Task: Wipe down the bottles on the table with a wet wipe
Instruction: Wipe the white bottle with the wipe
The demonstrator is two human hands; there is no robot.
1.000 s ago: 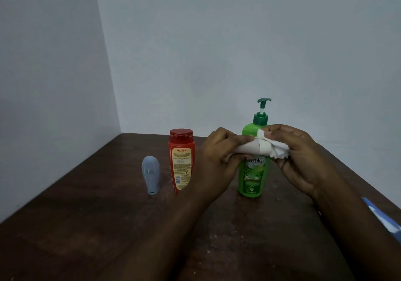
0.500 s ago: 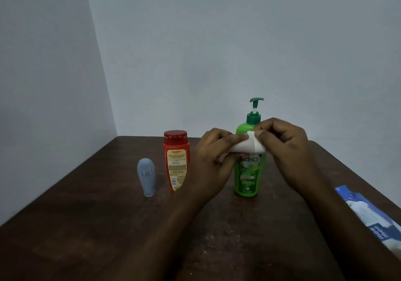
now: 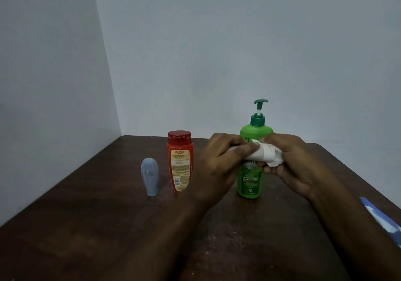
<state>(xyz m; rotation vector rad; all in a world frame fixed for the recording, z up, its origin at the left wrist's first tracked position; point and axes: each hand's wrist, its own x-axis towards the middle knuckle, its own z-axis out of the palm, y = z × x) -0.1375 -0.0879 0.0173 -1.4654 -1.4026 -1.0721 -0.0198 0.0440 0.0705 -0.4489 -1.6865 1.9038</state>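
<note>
My left hand (image 3: 223, 161) grips a small white bottle (image 3: 263, 153) held sideways above the table, in front of the green pump bottle (image 3: 251, 178). My right hand (image 3: 290, 163) holds a crumpled white wet wipe (image 3: 275, 161) against the white bottle's right end. The green pump bottle stands upright behind both hands, its middle hidden by them. A red bottle (image 3: 179, 161) with a yellow label stands to its left. A small grey-blue bottle (image 3: 149, 176) stands on its cap further left.
The dark brown wooden table (image 3: 86, 226) sits in a corner between two pale walls. A blue and white wipes pack (image 3: 382, 217) lies at the table's right edge, partly behind my right forearm.
My right hand has slid the wipe to the right along the white bottle, uncovering more of it. The view has shifted slightly, with the wipes pack closer to the right border.
</note>
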